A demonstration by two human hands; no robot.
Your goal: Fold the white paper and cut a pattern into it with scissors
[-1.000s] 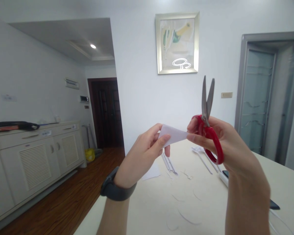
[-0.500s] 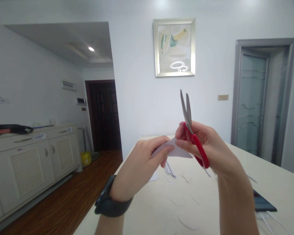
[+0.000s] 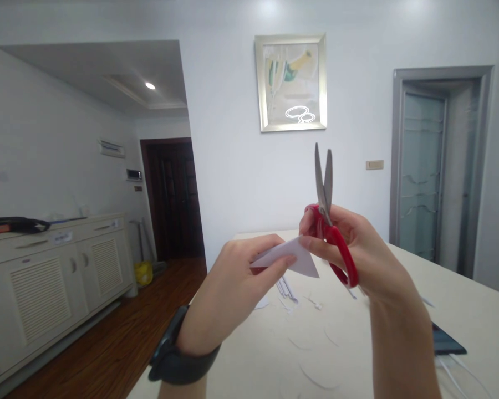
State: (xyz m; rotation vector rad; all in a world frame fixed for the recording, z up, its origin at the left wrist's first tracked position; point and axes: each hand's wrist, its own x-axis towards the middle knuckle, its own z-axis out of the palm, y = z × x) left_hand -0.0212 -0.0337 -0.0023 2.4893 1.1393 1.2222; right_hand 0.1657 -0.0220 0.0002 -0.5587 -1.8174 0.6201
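Note:
A small piece of white paper (image 3: 301, 259), folded by the look of it, is pinched between the thumb and fingers of my left hand (image 3: 241, 288). My right hand (image 3: 357, 244) has red-handled scissors (image 3: 326, 191) hung on its fingers, blades pointing up and slightly apart. The right thumb and a fingertip also touch the upper corner of the paper. The blades are clear of the paper. Below the hands, thin white rolled paper sticks (image 3: 286, 290) lie on the table (image 3: 270, 366), with paper scraps (image 3: 315, 303) beside them.
Curved thin paper offcuts (image 3: 316, 379) are scattered on the near tabletop. A dark tablet or phone (image 3: 449, 339) with white cables (image 3: 451, 377) lies at the right. A white cabinet (image 3: 58, 271) stands along the left wall, and a framed picture (image 3: 293, 83) hangs ahead.
The scissors have turned more upright and shifted slightly right. The paper has tilted, its free corner now lower and more of its face showing. My left hand has moved a little left.

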